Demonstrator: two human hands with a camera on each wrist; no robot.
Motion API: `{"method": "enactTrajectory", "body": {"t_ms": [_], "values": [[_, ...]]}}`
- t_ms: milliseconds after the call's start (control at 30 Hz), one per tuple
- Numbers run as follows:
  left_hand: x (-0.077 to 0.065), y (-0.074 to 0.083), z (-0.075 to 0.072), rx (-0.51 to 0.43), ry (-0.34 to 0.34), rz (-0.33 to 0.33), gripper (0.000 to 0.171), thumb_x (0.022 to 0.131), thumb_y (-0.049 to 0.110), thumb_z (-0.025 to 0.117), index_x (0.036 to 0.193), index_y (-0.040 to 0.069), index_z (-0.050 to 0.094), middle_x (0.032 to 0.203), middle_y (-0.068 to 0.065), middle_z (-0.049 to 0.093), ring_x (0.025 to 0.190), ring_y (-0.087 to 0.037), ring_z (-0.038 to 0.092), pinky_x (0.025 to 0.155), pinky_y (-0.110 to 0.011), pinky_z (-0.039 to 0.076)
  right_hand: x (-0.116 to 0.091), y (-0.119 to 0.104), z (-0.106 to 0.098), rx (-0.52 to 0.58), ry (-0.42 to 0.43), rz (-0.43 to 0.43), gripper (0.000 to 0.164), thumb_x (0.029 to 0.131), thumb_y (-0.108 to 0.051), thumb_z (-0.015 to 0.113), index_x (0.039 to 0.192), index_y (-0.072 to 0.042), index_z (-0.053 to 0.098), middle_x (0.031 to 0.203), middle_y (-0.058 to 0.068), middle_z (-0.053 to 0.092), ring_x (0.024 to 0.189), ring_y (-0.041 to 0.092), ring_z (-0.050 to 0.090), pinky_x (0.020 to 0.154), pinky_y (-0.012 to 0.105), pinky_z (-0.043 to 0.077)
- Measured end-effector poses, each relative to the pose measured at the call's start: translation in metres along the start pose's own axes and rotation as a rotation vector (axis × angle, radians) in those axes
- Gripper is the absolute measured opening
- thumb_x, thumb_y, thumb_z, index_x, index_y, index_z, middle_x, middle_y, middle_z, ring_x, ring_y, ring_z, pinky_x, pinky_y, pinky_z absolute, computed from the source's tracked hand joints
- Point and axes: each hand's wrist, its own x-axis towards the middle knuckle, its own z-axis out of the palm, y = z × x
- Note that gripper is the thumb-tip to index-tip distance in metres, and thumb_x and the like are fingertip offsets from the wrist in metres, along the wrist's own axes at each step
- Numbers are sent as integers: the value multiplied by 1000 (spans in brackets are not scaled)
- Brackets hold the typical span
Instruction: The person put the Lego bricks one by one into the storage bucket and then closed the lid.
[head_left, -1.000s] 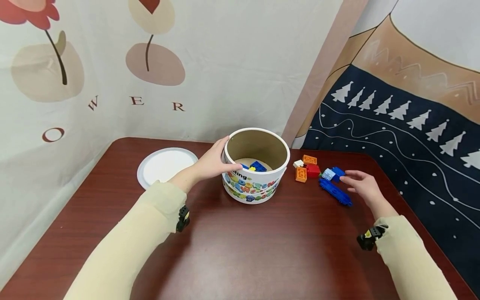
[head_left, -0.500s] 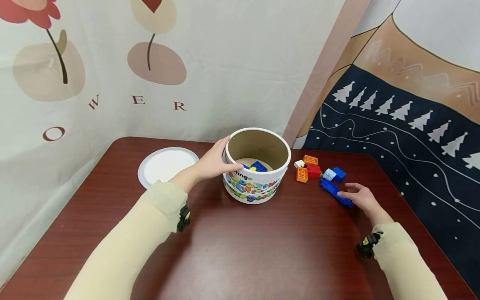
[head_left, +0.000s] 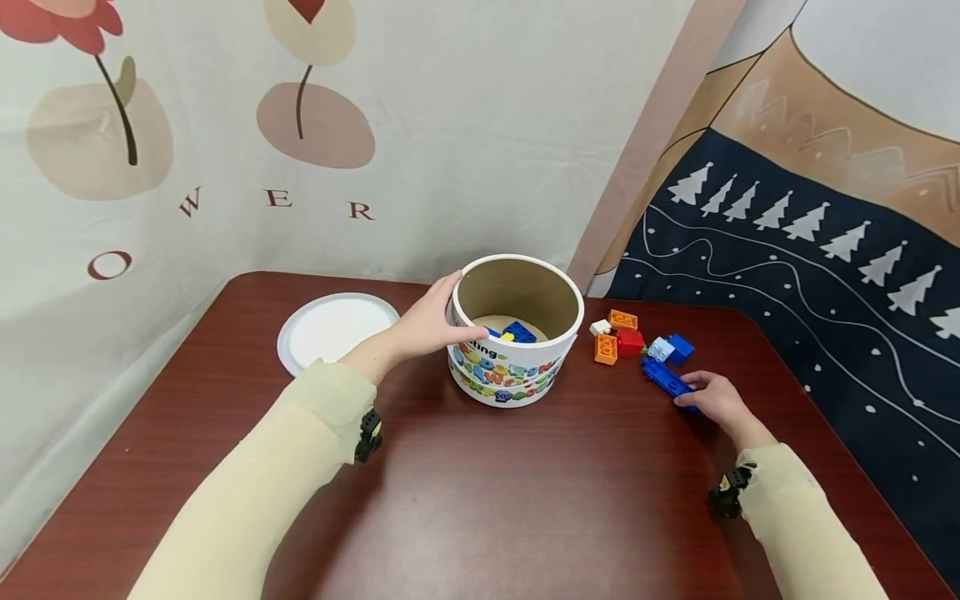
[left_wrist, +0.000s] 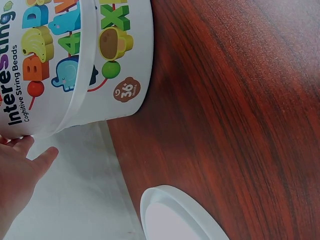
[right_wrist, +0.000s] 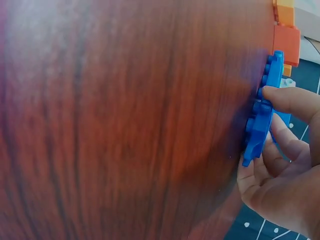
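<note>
Long blue piece (head_left: 662, 376): narrow plastic, glossy deep blue, studded along one face and uneven in outline in the right wrist view.
Its place: at the right of the counter (head_left: 540, 500), near end in the right hand (head_left: 717, 402); whether it touches the wood is unclear.
Loose blocks: just beyond it, a light blue block (head_left: 660, 349) and a dark blue block (head_left: 681, 347); left of those, a red block (head_left: 629, 342), two orange blocks (head_left: 605, 349) and a small white block (head_left: 600, 327).
Bucket (head_left: 540, 363): white, round, upright and uncovered, its printed side reading "Interesting" and "String Beads" among colourful letters; it stands left of the blocks.
Inside the bucket: a studded blue block (head_left: 520, 332) and a bit of yellow (head_left: 508, 337).
White lid (head_left: 330, 333): flat on the counter, left of the bucket.
Counter: reddish-brown wood grain, rounded far corners, a soft glare in front.
Room: behind, a pale hanging (head_left: 465, 158) with flowers and letters; at right, a dark blue hanging (head_left: 780, 292) with white trees.
Right hand: thumb on one side, fingers on the other, pinching the long blue piece.
Left hand (head_left: 429, 322): widely spread, thumb at the near rim, fingers against the side, holding the bucket.
Arms: both stretched forward in cream sleeves (head_left: 262, 467), a black wrist camera (head_left: 369, 436) at each cuff.
</note>
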Motion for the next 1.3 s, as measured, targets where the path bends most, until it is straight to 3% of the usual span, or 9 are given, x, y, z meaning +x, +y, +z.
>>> {"method": "enactTrajectory", "body": {"t_ms": [333, 633, 967, 1300], "values": [[0, 2, 1, 24, 0, -3, 100, 76, 38, 76, 150, 11, 15, 150, -13, 26, 133, -29, 36, 108, -49, 34, -9, -12, -5, 103, -12, -27, 51, 88, -16, 59, 129, 10, 43, 130, 33, 41, 105, 36, 45, 74, 27, 49], [-1, 3, 0, 17, -3, -19, 101, 76, 39, 75, 150, 11, 14, 151, -13, 25, 134, -29, 35, 108, -49, 34, -15, -36, -17, 145, -18, -115, 53, 91, -17, 55, 134, 10, 38, 136, 35, 33, 112, 42, 40, 91, 44, 47], [-2, 2, -1, 12, -4, -13, 100, 76, 38, 76, 150, 11, 14, 150, -14, 25, 134, -29, 35, 108, -49, 34, -25, -77, -33, 135, 23, -199, 49, 90, -15, 57, 131, 7, 43, 125, 28, 46, 101, 29, 48, 70, 15, 46], [-2, 3, 0, 9, -4, -10, 99, 76, 38, 76, 150, 11, 16, 150, -14, 26, 133, -29, 36, 108, -49, 35, -24, -111, -43, 121, 22, -204, 49, 93, -21, 56, 134, 1, 42, 130, 24, 43, 106, 32, 46, 72, 14, 44]]}}
